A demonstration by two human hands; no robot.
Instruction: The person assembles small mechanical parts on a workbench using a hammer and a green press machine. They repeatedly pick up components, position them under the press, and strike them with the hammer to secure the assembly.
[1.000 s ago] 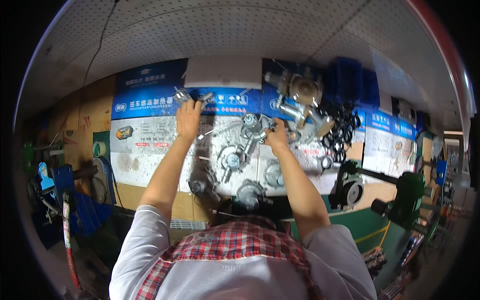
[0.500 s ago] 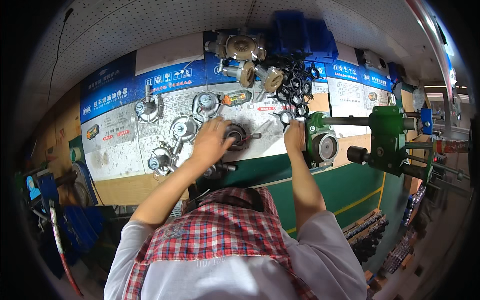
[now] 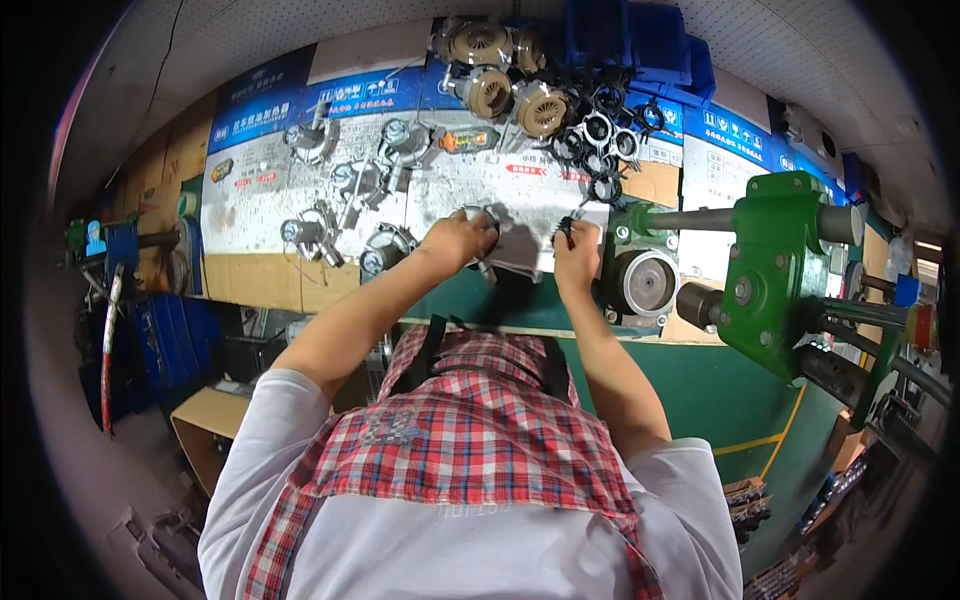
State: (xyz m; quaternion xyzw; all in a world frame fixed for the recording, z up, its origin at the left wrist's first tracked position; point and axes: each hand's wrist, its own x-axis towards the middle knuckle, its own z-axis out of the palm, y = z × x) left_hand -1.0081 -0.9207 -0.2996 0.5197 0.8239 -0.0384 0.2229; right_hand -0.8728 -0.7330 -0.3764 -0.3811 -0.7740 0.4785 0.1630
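Head view: the left hand [image 3: 458,243] grasps a metal housing [image 3: 486,213] over the cardboard-covered bench [image 3: 445,188]; left of the green machine [image 3: 775,270], the right hand [image 3: 577,262] pinches what appears to be a small black ring [image 3: 567,229].

On my remote feed, grey round metal housings [image 3: 355,181] lie on white-and-blue cardboard [image 3: 245,212] left of the green metal press [image 3: 778,245]; behind it, leftward, lie thin black rings [image 3: 590,153], and farther behind it, blue plastic bins [image 3: 650,55].
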